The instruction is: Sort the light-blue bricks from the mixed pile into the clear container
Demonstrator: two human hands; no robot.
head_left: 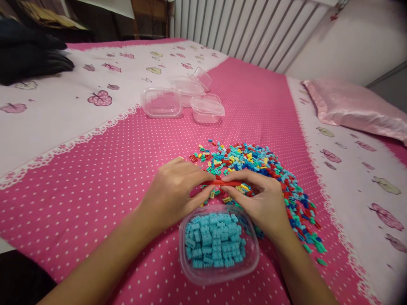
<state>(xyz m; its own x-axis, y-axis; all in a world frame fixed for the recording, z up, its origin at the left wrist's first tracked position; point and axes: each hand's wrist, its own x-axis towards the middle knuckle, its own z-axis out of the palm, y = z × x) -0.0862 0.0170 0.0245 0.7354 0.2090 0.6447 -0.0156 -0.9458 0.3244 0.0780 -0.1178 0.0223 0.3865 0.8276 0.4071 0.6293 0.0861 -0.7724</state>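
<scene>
You have both hands meeting at one thin red strip [222, 183]; perhaps it is small bricks joined together, but I cannot tell. The grip of your left hand [175, 186] is closed on its left part, and the grip of your right hand [264, 198] is closed on its right part, so neither hand is nearer. The strip's long axis runs from left to right, across the line of your view. The clear box [219, 278] with turquoise bricks [216, 241] lies on your side of the strip. The mixed brick pile [254, 159] spreads beyond it and to the right, nearer to your right hand, upon the dotted pink cloth [121, 169].
</scene>
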